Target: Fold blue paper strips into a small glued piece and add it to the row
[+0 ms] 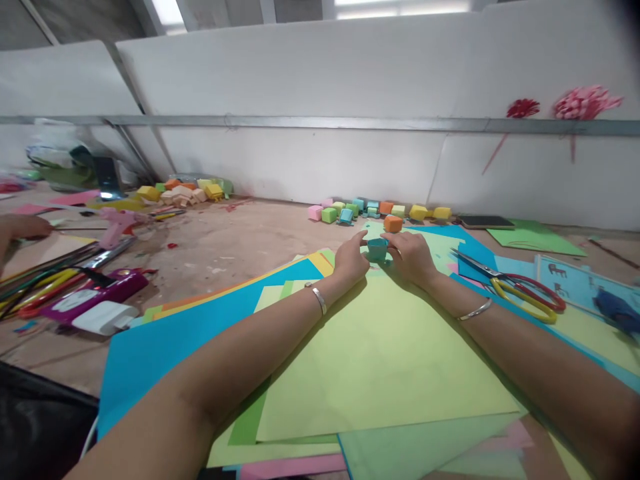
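The left hand (351, 259) and right hand (411, 255) meet at arm's length over a small teal paper cube (377, 249), each pinching it from its own side, so the cube is clamped between the two sets of fingertips. Held that way, with both hands bearing on opposite faces, the folded paper appears to be kept square and steady; whether its base touches the sheet beneath cannot be told. Each wrist carries a thin silver bangle (319, 299).

The cube sits at the far edge of a large light green sheet (380, 360), which lies on top of a fanned stack of coloured paper, a blue sheet (165, 347) showing widest at the left. The stack gives a flat, clean working surface on the counter (220, 247).

Just behind the hands stands an orange cube (393, 223), and beyond it a row of finished paper cubes (350, 211) in pink, green, blue and yellow lined up near the white wall, out of the way of the hands. To the right, yellow-and-red-handled scissors (520, 293) lie within easy reach on the paper. On the left are a purple-and-white tool (95, 300), a bundle of coloured sticks (45, 283), a second heap of cubes (185, 192), and another person's hand (20, 230) at the edge.
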Action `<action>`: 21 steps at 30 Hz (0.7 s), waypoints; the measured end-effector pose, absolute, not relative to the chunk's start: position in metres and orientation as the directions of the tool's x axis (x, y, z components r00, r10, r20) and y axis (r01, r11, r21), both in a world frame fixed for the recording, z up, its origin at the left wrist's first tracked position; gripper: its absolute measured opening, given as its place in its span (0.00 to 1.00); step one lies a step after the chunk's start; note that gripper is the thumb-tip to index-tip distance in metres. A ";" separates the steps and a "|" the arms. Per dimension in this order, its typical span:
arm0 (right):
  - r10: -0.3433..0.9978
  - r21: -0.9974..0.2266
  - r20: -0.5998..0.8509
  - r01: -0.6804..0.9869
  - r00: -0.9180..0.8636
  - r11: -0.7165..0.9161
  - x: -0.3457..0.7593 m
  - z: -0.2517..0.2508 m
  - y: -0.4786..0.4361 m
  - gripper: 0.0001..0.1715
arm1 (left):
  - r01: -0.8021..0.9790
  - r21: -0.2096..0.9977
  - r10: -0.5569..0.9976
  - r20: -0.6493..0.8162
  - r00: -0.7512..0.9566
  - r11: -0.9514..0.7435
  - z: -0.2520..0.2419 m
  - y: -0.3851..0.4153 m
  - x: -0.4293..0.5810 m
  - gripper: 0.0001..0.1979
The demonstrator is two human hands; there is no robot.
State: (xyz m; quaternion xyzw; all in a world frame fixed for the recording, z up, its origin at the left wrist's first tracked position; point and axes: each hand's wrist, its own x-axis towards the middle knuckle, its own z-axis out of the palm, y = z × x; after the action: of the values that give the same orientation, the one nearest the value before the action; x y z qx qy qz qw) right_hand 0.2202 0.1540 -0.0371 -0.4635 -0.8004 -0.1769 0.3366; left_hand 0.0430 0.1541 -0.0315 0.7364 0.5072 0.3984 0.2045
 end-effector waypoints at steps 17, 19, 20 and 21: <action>0.769 -0.342 0.636 0.870 -0.064 0.355 0.211 -0.039 0.149 0.25 | 0.709 0.602 0.930 0.245 0.273 -0.367 -0.029 0.146 0.051 0.33; 0.786 -0.394 0.617 0.850 -0.037 0.349 0.207 -0.039 0.147 0.25 | 0.718 0.591 0.930 0.231 0.287 -0.368 -0.028 0.145 0.052 0.32; 0.795 -0.421 0.607 0.839 -0.023 0.345 0.205 -0.039 0.147 0.25 | 0.722 0.585 0.930 0.224 0.292 -0.368 -0.028 0.145 0.053 0.32; 0.804 -0.446 0.595 0.828 -0.010 0.340 0.204 -0.039 0.146 0.25 | 0.727 0.581 0.930 0.216 0.297 -0.367 -0.027 0.145 0.053 0.33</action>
State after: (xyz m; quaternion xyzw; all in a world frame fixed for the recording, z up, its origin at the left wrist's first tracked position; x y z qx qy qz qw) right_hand 0.2035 0.1459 -0.0387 -0.5742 -0.7104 -0.0146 0.4067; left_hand 0.0535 0.1451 -0.0275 0.7823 0.5295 0.2671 0.1904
